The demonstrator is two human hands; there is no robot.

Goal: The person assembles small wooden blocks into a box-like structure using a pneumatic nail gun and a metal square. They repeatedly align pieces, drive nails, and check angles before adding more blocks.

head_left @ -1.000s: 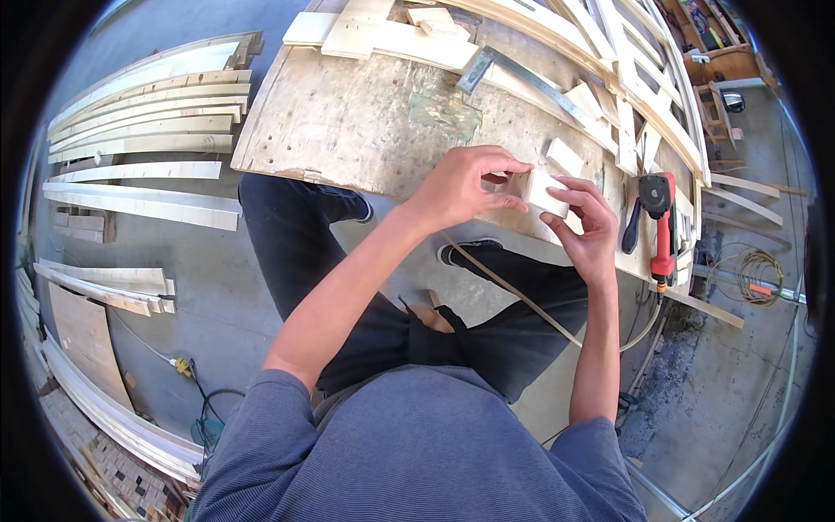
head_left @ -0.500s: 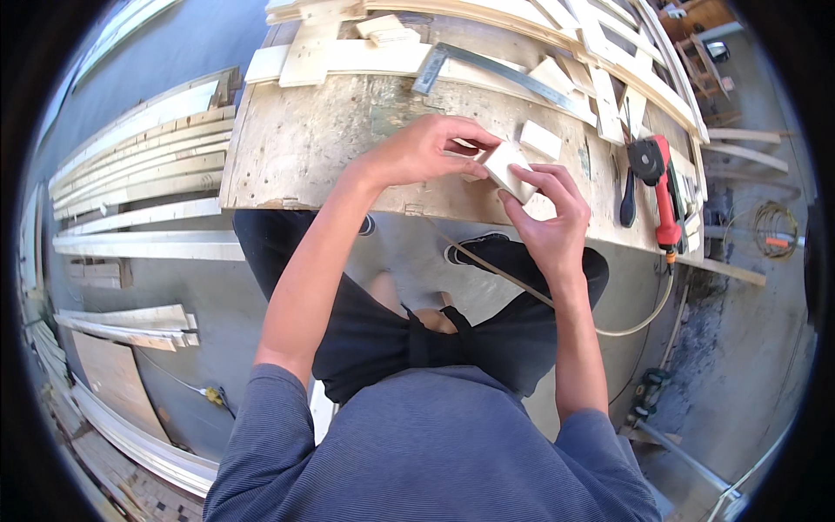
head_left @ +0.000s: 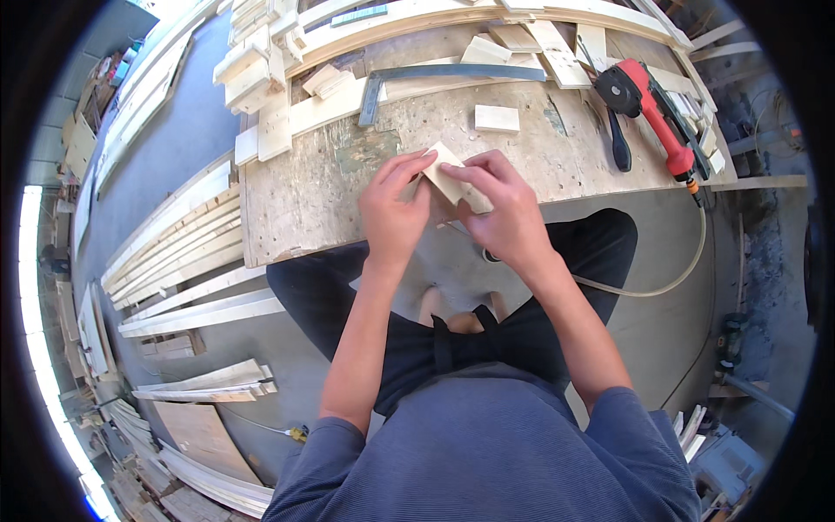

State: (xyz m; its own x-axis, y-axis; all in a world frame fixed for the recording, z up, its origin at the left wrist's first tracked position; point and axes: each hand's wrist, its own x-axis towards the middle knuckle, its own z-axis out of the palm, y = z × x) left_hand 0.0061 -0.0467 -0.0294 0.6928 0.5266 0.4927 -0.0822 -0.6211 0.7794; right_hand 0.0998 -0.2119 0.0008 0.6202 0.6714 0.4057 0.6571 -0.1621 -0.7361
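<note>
You hold a small wood block (head_left: 454, 181) with both hands above the counter (head_left: 304, 200) edge. Your left hand (head_left: 391, 213) and right hand (head_left: 504, 213) have fingers closed around it. It looks plain, so work seems barely started.

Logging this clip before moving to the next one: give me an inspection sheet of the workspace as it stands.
Surface: worn plywood bench top, scuffed and stained.
Job's things: small pale wood block held over the bench's near edge.
Clutter: loose wood offcut, steel square, stacked wood pieces at the far left, long strips along the back.
Hands: left hand and right hand both grip the block, fingers on its edges.
Cables: tan cord runs from the red power tool down past the bench.
Surroundings: long boards laid on the grey floor at left; more scrap wood at lower left.
</note>
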